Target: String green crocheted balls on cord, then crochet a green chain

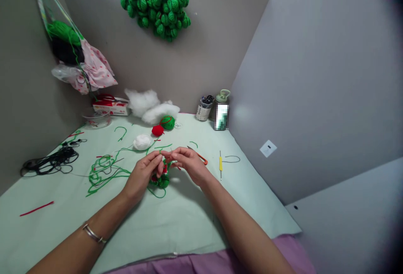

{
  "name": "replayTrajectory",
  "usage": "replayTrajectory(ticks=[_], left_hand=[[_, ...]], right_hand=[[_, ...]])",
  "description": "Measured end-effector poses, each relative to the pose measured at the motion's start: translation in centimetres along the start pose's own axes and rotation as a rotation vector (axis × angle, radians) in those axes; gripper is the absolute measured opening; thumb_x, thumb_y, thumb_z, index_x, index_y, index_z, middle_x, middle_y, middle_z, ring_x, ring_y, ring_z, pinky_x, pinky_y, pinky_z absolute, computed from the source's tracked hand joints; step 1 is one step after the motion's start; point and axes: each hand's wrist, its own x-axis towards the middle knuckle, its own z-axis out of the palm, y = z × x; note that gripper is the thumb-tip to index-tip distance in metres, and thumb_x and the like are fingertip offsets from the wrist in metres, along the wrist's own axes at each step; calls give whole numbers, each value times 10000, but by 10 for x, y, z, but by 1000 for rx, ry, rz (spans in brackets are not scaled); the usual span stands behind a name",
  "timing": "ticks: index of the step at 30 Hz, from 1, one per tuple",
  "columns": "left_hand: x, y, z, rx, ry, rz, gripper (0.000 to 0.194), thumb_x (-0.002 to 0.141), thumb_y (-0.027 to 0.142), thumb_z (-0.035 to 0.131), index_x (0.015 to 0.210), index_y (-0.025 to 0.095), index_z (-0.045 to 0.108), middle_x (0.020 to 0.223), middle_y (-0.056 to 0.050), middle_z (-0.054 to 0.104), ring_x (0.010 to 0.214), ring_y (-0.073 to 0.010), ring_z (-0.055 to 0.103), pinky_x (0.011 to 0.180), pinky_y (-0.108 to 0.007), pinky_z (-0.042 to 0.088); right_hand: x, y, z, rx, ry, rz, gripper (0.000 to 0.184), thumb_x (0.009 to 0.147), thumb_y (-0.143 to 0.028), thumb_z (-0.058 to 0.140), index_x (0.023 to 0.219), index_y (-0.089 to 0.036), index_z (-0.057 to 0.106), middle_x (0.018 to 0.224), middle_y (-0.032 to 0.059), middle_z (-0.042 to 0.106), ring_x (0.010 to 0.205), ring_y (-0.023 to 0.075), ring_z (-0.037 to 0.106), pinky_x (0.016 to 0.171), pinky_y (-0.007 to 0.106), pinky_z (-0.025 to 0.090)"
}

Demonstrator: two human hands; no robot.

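My left hand [145,172] is closed, thumb against fingers, on a small green crochet piece [163,181] with red and white parts. The piece hangs below the fingertips, partly hidden by them. Green yarn crosses the left index finger, and a loop of yarn [157,193] lies on the table beneath. Fingertips of my right hand [190,165] are pinched together right beside the left ones; what they hold is too small to make out. Just behind the right hand lies an orange-handled cutting tool [202,159], partly covered by it.
Right of the hands lies a yellow-handled crochet hook [221,164]. Tangled green yarn [103,171] and black cable [53,160] spread leftward. White [142,142], red [158,130] and green [168,122] yarn balls sit behind, before white stuffing [143,103]. A bottle [221,114] stands back right.
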Motion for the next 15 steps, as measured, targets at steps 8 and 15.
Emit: replayTrajectory(ticks=[8,15], left_hand=[[4,11,-1,-302,21,-43,341,749,412,886,920,157,736,776,1,681,721,-105,620,741,-192,531],[8,8,-7,-343,38,-86,366,747,374,903,995,150,754,875,-29,719,770,-110,652,750,-191,541]], right_hand=[[1,11,2,-13,-154,-45,225,769,-408,851,791,-201,766,1312,83,708,1203,238,643,1085,394,460],[3,12,4,-164,-61,-98,293,755,-452,852,741,-184,736,939,27,702,872,162,634,882,314,504]])
